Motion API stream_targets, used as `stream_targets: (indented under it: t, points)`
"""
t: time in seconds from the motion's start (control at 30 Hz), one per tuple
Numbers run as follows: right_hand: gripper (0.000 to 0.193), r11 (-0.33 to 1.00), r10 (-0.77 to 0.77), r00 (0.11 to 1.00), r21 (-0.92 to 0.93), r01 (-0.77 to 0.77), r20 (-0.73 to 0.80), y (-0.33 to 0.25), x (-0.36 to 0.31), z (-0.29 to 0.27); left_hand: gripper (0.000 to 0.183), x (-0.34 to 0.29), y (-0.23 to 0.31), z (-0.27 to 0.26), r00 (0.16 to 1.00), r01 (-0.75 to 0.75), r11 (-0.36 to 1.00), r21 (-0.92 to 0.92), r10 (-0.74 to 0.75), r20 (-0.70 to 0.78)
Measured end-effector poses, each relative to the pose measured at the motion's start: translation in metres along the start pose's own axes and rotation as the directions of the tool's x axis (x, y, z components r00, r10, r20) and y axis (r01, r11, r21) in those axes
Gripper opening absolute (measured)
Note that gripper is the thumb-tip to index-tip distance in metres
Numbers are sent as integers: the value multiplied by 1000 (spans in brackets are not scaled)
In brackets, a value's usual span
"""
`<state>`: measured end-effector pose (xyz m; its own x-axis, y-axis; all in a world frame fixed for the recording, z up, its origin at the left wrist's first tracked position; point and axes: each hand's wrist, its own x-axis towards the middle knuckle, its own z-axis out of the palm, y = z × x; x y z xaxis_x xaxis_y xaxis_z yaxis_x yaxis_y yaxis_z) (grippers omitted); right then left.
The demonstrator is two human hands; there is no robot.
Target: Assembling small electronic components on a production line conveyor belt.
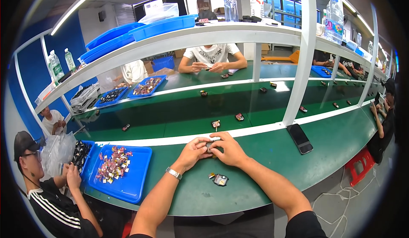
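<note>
Close together over the green worktop (255, 170), my left hand (193, 153) and my right hand (230, 150) grip one small dark casing (209, 146) between thumbs and fingers. The fingers cover most of it, so its inner parts are hard to make out. Below the hands, nearer to me, lies a second small dark casing (220, 179) with a pale face and a yellowish piece at its upper left. To the left, a blue tray (142, 176) carries a heap of small pinkish and gold parts (113, 164).
Several small assemblies, including one with a yellowish tail (216, 124), lie on the dark green belt beyond a white rail. A black phone (300, 138) rests right of my hands, near a white post (301, 59). A co-worker (51, 187) sits at left; another (213, 59) works opposite.
</note>
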<state>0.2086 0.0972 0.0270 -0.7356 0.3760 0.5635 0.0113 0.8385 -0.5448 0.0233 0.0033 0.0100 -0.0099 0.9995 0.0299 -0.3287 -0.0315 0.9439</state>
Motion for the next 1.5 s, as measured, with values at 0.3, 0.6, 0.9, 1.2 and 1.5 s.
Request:
stream_targets:
  t: [0.3, 0.6, 0.9, 1.2, 1.5]
  points:
    - [11, 998, 31, 989, -45, -38, -148, -1, -2, 16, 28, -1, 0, 0, 1000, -22, 1000, -22, 22, -8]
    - [17, 964, 229, 962, 175, -202, -152, 2, -3, 30, 27, -3, -1, 2, 998, -24, 999, 21, 26, -55]
    - [15, 976, 202, 957, 128, -178, -210, 0, -3, 31, 26, 0, -4, -3, 997, -67, 997, -47, 66, -27]
    - [17, 976, 184, 968, 150, -158, -173, 1, -4, 30, 27, 1, -6, -2, 995, -95, 993, -65, 93, -40]
    - [20, 988, 131, 975, 108, -113, -180, 1, -3, 25, 23, 1, -7, 0, 991, -131, 990, -51, 129, -41]
